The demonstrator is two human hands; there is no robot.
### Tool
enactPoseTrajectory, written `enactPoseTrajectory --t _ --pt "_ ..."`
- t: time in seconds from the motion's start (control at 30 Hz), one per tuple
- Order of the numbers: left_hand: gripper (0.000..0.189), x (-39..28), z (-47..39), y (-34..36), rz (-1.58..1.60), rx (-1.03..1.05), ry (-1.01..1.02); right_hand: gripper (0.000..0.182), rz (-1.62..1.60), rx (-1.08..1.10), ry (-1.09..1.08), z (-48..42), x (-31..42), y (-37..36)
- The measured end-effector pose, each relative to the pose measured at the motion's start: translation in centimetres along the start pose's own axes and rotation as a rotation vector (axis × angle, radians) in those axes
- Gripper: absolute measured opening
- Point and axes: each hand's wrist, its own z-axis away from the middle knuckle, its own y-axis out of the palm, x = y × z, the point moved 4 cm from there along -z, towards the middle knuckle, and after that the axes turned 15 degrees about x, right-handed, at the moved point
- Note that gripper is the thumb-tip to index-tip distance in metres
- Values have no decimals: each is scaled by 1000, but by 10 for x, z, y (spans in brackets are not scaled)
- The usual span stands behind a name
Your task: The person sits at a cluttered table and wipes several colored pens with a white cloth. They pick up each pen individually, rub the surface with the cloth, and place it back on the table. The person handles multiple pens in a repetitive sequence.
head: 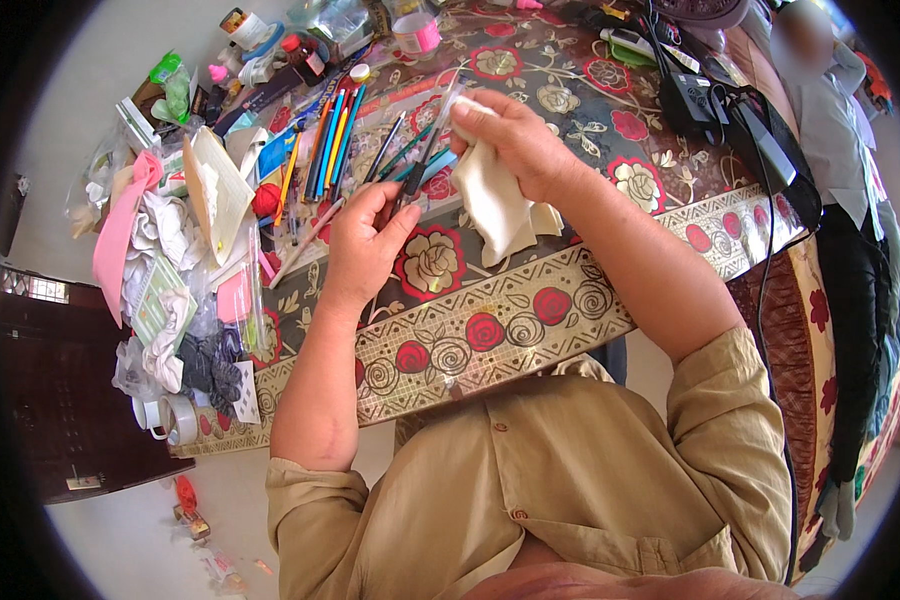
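Note:
My left hand (365, 247) grips a slim tool by its black ribbed handle (414, 180), fingers curled around the lower end. Its narrow shaft points up and away from me; the exact kind of tool is unclear. A cream-white cloth (487, 199) is bunched in my right hand (523, 146), with its loose part hanging towards the table edge. The top of the cloth lies right beside the tool's shaft, and I cannot tell whether they touch. Beyond my left hand, several colored pencils (335, 146) lie on the floral tablecloth (431, 262).
Papers, a pink strip (124, 225), dark knitted gloves (211, 367) and tape rolls (176, 418) crowd the left side. Bottles, including a brown one with a red cap (304, 60), stand behind. Black cables and a power adapter (694, 101) lie right. Another person (825, 112) is at far right.

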Motion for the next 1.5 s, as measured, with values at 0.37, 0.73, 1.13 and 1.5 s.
enactPoseTrajectory --t 0.37,0.73,1.13,1.5 --pt "29 -8 3 2 267 10 -98 22 -142 -119 -143 1 7 -11" --pt "19 -5 2 2 264 16 -102 25 -80 -91 -66 -2 -2 -4" --pt "31 -6 2 6 311 -9 -78 30 225 68 26 2 -8 19" --pt "35 0 1 8 250 55 -53 16 -164 -118 -189 -4 2 -17"
